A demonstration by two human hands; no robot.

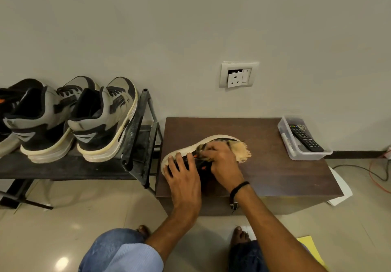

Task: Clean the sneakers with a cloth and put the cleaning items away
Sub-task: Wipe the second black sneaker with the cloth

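A black sneaker with a cream sole (pixel 191 146) lies on its side on a low dark wooden table (pixel 275 165). My left hand (pixel 183 177) grips its heel end, fingers curled over the black upper. My right hand (pixel 223 161) holds a pale frayed cloth (pixel 243 152) and presses it on the sneaker's toe half; the cloth's fringe sticks out to the right. A pair of grey and black high-top sneakers (pixel 69 115) stands on a black shoe rack (pixel 135 136) at the left.
A clear plastic box (pixel 296 151) with a TV remote (pixel 305 138) sits on the table's right end. A wall socket (pixel 238 74) is above. Cables and white paper lie on the floor at right, yellow paper (pixel 311 248) near my knees.
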